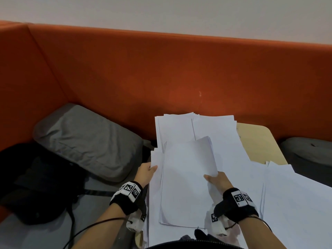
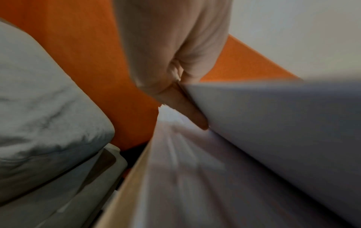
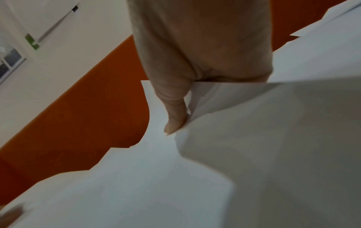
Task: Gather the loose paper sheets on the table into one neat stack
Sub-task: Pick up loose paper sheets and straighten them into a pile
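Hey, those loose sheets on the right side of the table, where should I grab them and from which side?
Probably grip the loose sheets at their near left edge, coming from the left, beside the right hand. They lie flat and fanned, with staggered edges there, so fingers could slide under. The right hand already pinches the middle bundle; the left hand holds its other edge.

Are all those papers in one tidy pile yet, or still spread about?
Still spread. The paper sheets overlap at odd angles across the table, corners fanning out, while both hands grip a bundle in the middle.
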A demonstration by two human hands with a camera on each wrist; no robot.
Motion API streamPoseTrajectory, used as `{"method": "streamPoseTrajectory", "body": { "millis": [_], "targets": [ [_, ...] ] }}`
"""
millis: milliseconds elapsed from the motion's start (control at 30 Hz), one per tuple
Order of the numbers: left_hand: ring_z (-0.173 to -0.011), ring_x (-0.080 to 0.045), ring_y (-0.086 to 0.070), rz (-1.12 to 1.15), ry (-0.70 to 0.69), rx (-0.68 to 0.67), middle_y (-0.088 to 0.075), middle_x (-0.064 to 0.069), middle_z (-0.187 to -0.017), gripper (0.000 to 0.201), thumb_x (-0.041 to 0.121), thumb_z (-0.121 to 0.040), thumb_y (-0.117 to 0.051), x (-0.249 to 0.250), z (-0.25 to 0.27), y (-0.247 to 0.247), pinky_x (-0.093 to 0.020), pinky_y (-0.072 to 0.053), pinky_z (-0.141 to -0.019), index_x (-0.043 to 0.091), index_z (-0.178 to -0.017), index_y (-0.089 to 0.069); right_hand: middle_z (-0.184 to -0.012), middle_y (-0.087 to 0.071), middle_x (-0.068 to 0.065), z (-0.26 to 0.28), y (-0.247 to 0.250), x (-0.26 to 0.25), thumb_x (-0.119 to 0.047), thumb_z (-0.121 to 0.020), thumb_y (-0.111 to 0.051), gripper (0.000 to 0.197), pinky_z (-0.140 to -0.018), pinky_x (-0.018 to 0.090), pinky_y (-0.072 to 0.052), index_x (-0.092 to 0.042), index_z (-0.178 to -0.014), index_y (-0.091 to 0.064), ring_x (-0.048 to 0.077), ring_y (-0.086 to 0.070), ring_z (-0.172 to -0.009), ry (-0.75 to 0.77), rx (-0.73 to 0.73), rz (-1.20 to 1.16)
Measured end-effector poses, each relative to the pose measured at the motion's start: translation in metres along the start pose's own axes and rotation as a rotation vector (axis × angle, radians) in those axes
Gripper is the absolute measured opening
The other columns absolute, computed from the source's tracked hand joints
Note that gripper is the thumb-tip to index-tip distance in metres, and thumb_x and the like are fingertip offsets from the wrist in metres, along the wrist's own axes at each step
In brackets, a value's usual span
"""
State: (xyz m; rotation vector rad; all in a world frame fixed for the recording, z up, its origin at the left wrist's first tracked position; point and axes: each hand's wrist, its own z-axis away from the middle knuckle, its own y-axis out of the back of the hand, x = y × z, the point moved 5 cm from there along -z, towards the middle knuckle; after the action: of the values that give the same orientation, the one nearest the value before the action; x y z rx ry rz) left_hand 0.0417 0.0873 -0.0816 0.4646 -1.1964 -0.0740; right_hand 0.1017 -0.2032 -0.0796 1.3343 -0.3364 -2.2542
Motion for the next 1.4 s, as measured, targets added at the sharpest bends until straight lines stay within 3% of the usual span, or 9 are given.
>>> {"method": "streamPoseTrajectory", "body": {
  "millis": [200, 267, 367, 500, 633, 733, 867, 1167, 1400],
  "targets": [
    [-0.052, -0.011, -0.045, 0.318, -0.090, 0.212, -0.053, -0.003, -0.059, 0.028, 0.012, -0.090, -0.059, 0.037, 0.004, 0.021, -0.023, -0.038, -0.055, 0.008, -0.062, -0.057, -0.076, -0.057, 0.007, 0.017, 0.010, -0.026, -0.016, -0.086, -0.065, 0.025, -0.055, 0.025, -0.040, 0.000, -0.104, -0.058, 0.018, -0.052, -0.066, 0.070, 0.046, -0.257],
    [-0.059, -0.008, -0.052, 0.374, -0.108, 0.132, -0.059, -0.002, -0.068, 0.019, 0.017, -0.092, -0.055, 0.051, 0.008, 0.018, -0.019, -0.042, -0.055, 0.009, -0.076, -0.060, -0.078, -0.058, 0.005, 0.019, 0.008, -0.038, -0.015, -0.087, -0.065, 0.025, -0.056, 0.024, -0.040, 0.000, -0.106, -0.059, 0.016, -0.053, -0.067, 0.107, 0.043, -0.298],
    [-0.097, -0.018, -0.064, 0.400, -0.136, -0.102, -0.064, -0.005, -0.110, 0.024, 0.008, -0.093, -0.051, 0.066, 0.016, 0.005, -0.028, -0.052, -0.084, 0.012, -0.117, -0.057, -0.079, -0.059, 0.003, 0.025, -0.002, -0.055, -0.013, -0.088, -0.063, 0.022, -0.057, 0.022, -0.041, -0.003, -0.106, -0.058, 0.015, -0.054, -0.069, 0.153, -0.003, -0.304],
    [-0.099, -0.016, -0.066, 0.496, -0.298, -0.127, -0.064, -0.004, -0.115, 0.029, 0.002, -0.094, -0.047, 0.099, 0.027, 0.027, -0.028, -0.054, -0.086, 0.014, -0.119, -0.054, -0.113, -0.064, 0.011, 0.022, -0.003, -0.073, -0.024, -0.082, -0.070, 0.046, -0.087, 0.035, -0.050, -0.002, -0.120, -0.056, 0.027, -0.060, -0.102, 0.204, 0.005, -0.356],
    [-0.096, -0.010, -0.067, 0.563, -0.437, -0.166, -0.072, 0.009, -0.103, 0.024, 0.018, -0.090, -0.052, 0.137, 0.045, 0.051, -0.023, -0.054, -0.078, 0.020, -0.113, -0.058, -0.136, -0.053, 0.004, 0.025, 0.003, -0.099, -0.061, -0.051, -0.081, 0.109, -0.106, 0.049, -0.040, -0.015, -0.139, -0.036, 0.024, -0.052, -0.124, 0.307, -0.092, -0.453],
    [-0.097, -0.012, -0.067, 0.612, -0.512, -0.168, -0.071, 0.006, -0.105, 0.047, 0.049, -0.072, -0.070, 0.158, 0.056, 0.060, -0.024, -0.055, -0.077, 0.024, -0.111, -0.061, -0.118, -0.067, 0.000, 0.034, 0.002, -0.122, -0.042, -0.064, -0.080, 0.072, -0.097, 0.044, -0.047, -0.019, -0.126, -0.053, 0.023, -0.062, -0.111, 0.371, -0.224, -0.520],
    [-0.102, -0.012, -0.065, 0.626, -0.595, -0.126, -0.069, 0.008, -0.109, 0.048, 0.052, -0.073, -0.066, 0.172, 0.064, 0.069, -0.025, -0.054, -0.081, 0.027, -0.114, -0.059, -0.090, -0.075, -0.001, 0.053, 0.018, -0.145, -0.013, -0.081, -0.066, 0.021, -0.079, 0.031, -0.052, -0.012, -0.102, -0.066, 0.016, -0.070, -0.087, 0.503, -0.129, -0.559],
    [-0.095, -0.012, -0.067, 0.484, -0.593, 0.007, -0.070, 0.004, -0.099, 0.021, 0.012, -0.092, -0.050, 0.179, 0.056, 0.062, -0.024, -0.053, -0.081, 0.012, -0.109, -0.061, -0.071, -0.072, -0.015, 0.085, 0.057, -0.180, -0.005, -0.082, -0.067, 0.011, -0.062, 0.013, -0.051, -0.016, -0.085, -0.066, -0.001, -0.067, -0.067, 0.724, 0.118, -0.611],
    [-0.090, -0.007, -0.067, 0.453, -0.522, -0.008, -0.067, 0.002, -0.100, 0.020, 0.005, -0.091, -0.051, 0.164, 0.054, 0.039, -0.024, -0.054, -0.076, 0.014, -0.108, -0.059, -0.087, -0.069, 0.002, 0.069, 0.034, -0.145, -0.013, -0.079, -0.071, 0.014, -0.067, 0.024, -0.052, -0.012, -0.092, -0.065, 0.020, -0.065, -0.080, 0.528, 0.062, -0.488]
  ]
}}
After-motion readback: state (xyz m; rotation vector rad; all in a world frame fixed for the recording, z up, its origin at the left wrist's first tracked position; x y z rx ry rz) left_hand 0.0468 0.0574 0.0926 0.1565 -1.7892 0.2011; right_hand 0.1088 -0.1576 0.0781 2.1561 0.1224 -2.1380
